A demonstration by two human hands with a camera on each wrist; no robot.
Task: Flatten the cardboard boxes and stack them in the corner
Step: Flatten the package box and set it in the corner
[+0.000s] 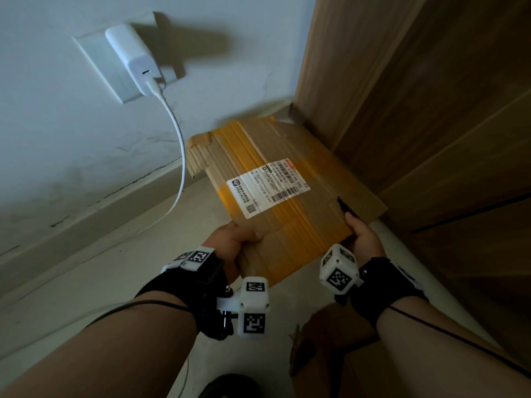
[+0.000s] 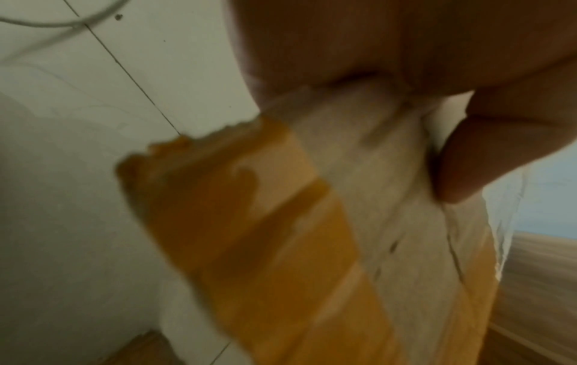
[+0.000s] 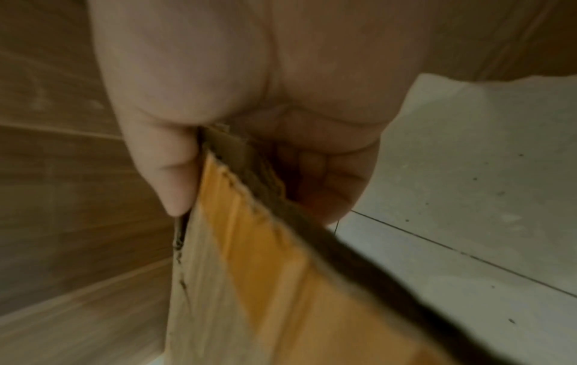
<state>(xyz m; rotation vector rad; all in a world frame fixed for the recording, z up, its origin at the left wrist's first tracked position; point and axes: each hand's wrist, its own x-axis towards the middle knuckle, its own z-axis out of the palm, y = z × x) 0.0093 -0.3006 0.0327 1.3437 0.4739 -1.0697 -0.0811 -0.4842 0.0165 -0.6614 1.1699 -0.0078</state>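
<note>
A flattened cardboard box (image 1: 281, 193) with yellow tape strips and a white shipping label (image 1: 268, 189) is held out over the floor, its far end near the corner between wall and wooden cabinet. My left hand (image 1: 230, 242) grips its near left edge, thumb on top. My right hand (image 1: 363, 234) pinches the near right edge. In the left wrist view the taped cardboard (image 2: 296, 234) runs below my thumb (image 2: 487, 153). The right wrist view shows the box edge (image 3: 265, 222) clamped between thumb (image 3: 168, 172) and curled fingers. Another brown cardboard box (image 1: 330, 349) lies by my right forearm.
A white charger (image 1: 133, 60) sits in a wall socket, its cable (image 1: 179, 156) hanging to the tiled floor (image 1: 115, 268) left of the box. A wooden cabinet (image 1: 431, 110) closes the right side. A baseboard (image 1: 86, 214) runs along the wall.
</note>
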